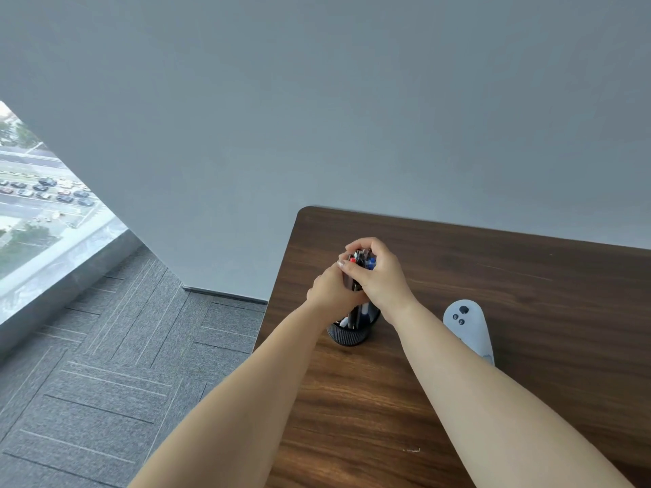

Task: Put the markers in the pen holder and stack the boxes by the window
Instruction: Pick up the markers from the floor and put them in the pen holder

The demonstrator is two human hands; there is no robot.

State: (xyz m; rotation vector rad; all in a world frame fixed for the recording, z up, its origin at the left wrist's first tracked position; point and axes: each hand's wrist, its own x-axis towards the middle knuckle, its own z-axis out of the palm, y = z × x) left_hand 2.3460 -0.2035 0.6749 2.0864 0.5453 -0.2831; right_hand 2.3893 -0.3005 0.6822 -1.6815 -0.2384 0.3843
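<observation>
A bundle of markers (359, 259) with red, blue and black caps stands upright in a dark round pen holder (348, 335) near the left edge of the brown wooden table (493, 294). My left hand (331, 290) wraps the bundle from the left side. My right hand (378, 276) closes over the marker tops from the right. Both hands hide most of the markers; only the caps and some white barrels just above the holder's rim show. No boxes are in view.
A pale blue controller (466, 325) lies on the table right of the holder, partly behind my right forearm. Grey carpet floor (123, 364) lies left of the table. A window (38, 206) with a stone ledge is at far left. A grey wall stands behind.
</observation>
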